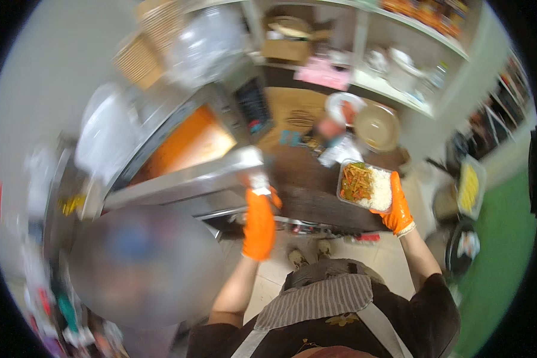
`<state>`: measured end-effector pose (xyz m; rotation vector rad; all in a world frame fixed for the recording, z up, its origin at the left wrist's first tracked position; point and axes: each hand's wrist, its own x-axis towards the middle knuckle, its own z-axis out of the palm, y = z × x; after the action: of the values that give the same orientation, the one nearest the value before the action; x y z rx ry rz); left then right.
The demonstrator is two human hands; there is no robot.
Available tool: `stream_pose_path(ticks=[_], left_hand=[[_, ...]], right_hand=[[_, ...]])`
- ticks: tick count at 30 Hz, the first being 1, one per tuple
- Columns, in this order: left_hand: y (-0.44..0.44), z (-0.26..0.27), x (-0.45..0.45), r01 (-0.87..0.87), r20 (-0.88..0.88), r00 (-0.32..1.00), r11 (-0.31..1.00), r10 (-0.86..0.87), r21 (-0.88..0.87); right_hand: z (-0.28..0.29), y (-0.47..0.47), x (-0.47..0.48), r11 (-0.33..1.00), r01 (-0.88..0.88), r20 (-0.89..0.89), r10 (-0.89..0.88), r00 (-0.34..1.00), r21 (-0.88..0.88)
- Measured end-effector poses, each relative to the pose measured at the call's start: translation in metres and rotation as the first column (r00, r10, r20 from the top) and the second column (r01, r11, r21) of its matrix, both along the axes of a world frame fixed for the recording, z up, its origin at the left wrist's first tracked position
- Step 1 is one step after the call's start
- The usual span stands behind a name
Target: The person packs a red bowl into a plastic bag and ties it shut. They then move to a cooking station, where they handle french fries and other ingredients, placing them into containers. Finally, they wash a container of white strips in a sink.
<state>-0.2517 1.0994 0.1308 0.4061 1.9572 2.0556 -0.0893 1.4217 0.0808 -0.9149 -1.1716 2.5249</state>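
Note:
My left hand (259, 219), in an orange glove, grips the near end of the steel door (192, 179) of a microwave-like appliance (223, 105). The door stands ajar, and an orange-lit cavity (190, 141) shows behind it. Motion blur softens the door and the fingers. On the right, my right hand (398, 208), also in an orange glove, holds a clear plastic tray (340, 181) by its right side and underside. White rice (380, 188) fills the tray's right half; shredded stir-fried food (357, 181) fills its left half. The tray is just above the dark wooden table.
Beyond the tray, the dark table (300, 192) bears a beige bowl (377, 127), a white plate (335, 100) and crumpled white material (342, 152). Shelves (411, 96) line the back. Stacked tan containers (138, 62) and plastic bags stand left; a yellow-filled container (470, 185) is right.

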Motion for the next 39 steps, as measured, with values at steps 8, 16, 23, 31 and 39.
stream_pose_path(ticks=[8, 16, 23, 31, 39], left_hand=[[0.095, -0.040, -0.194, -0.298, 0.010, 0.952, 0.922, 0.305, 0.249], [0.064, -0.076, -0.199, -0.371, -0.197, 0.907, 0.928, 0.372, 0.046], [0.233, -0.098, 0.039, -0.503, -0.548, 0.752, 0.856, 0.366, -0.117], [0.471, -0.172, 0.275, 0.115, -0.204, 0.960, 0.935, -0.191, -0.337], [0.700, -0.214, 0.347, 0.340, -0.512, 0.544, 0.732, -0.665, -0.590]], right_hand=[[0.034, -0.002, 0.160, 0.885, 0.464, -0.073, -0.465, 0.882, -0.030], [-0.031, 0.046, 0.319, 0.769, 0.638, -0.160, -0.636, 0.755, -0.044], [-0.054, 0.157, 0.472, 0.755, 0.653, -0.048, -0.655, 0.754, -0.055], [-0.057, 0.325, 0.536, 0.658, 0.753, -0.080, -0.751, 0.655, -0.017], [-0.072, 0.545, 0.539, 0.412, 0.897, -0.096, -0.911, 0.401, -0.160]])
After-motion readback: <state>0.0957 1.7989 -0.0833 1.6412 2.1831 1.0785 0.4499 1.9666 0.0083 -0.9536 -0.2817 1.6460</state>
